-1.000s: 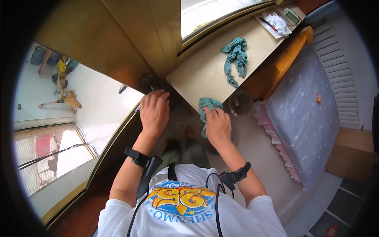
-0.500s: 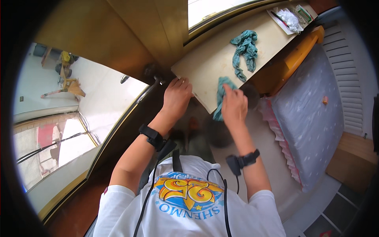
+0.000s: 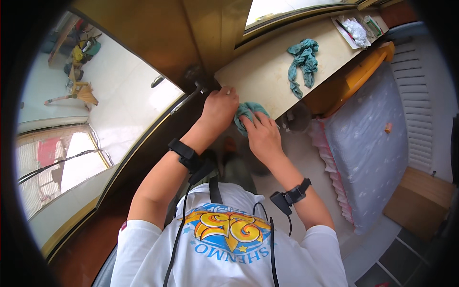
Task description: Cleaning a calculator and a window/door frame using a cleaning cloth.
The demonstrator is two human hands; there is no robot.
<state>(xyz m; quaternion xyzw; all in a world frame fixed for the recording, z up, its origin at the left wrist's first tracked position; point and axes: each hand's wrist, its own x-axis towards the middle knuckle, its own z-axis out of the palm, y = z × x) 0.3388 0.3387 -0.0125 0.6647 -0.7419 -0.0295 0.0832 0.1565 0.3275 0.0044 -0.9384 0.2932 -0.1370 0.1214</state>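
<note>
My right hand [image 3: 262, 131] presses a damp-looking teal cloth [image 3: 252, 107] against the near edge of a long cream board [image 3: 258, 79], its fingers bent over the cloth. Close to its left, my left hand [image 3: 221, 107] is closed at the board's left end, fingers curled over the edge; what lies under the fingers is hidden. A second teal cloth [image 3: 303, 64] lies crumpled and twisted farther along the board, apart from both hands. Black bands with small devices sit on both my forearms.
At the board's far right end are a white tray with a crumpled bag [image 3: 355, 32] and a small green box [image 3: 373, 25]. A dark door handle [image 3: 198, 81] is left of my hands. To the right stand an orange curved piece [image 3: 363, 74], a covered mattress-like panel [image 3: 368, 148] and a cardboard box [image 3: 420, 203].
My right hand has slid the cloth left along the near edge, towards my left hand, bunching it. The left hand stays at the board's end. The view has shifted slightly.
</note>
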